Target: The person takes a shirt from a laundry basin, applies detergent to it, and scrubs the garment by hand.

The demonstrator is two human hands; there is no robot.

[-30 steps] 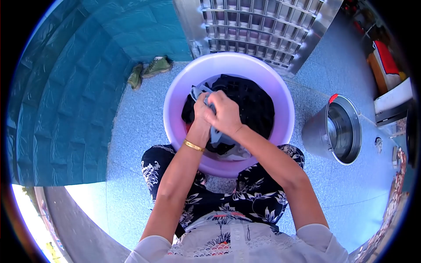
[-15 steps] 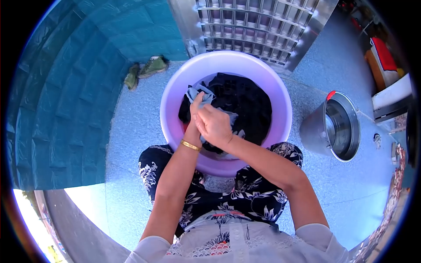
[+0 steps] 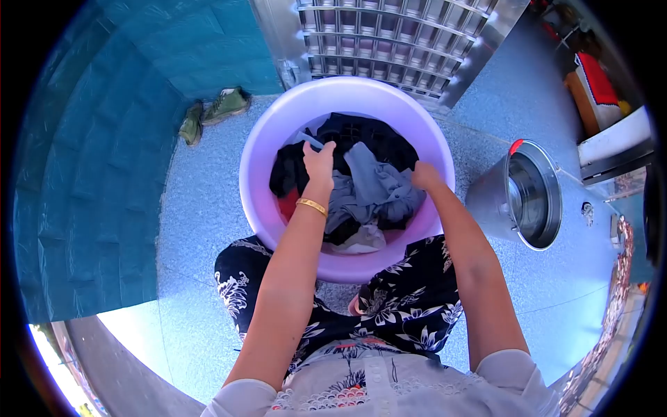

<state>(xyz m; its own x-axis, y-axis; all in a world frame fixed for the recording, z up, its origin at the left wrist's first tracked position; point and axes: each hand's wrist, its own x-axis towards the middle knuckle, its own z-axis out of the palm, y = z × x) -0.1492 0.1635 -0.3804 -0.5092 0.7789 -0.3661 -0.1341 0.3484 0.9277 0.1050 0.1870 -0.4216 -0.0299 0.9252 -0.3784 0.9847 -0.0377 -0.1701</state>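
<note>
A grey-blue garment (image 3: 379, 182) lies spread and wrinkled over dark wet clothes (image 3: 365, 132) in a large purple basin (image 3: 258, 201). My left hand (image 3: 319, 165), with a gold bracelet at its wrist, is over the left part of the basin, its fingers closed on a light-blue bit of the cloth. At the right inner side, my right hand (image 3: 425, 176) is closed at the garment's edge; its fingertips are partly hidden. A red piece of cloth (image 3: 288, 204) shows at the left, and a whitish cloth (image 3: 361, 240) lies at the near side.
To the right stands a metal bucket (image 3: 486, 198) with water in it. Green shoes (image 3: 226, 105) sit by the teal covering (image 3: 104, 187) on the left. A metal barred gate (image 3: 382, 42) rises just behind the basin. My knees flank the basin's near side.
My hands, close together over the bunched cloth before, are now apart. The right hand has moved right, and the grey-blue garment has opened out across the basin.
</note>
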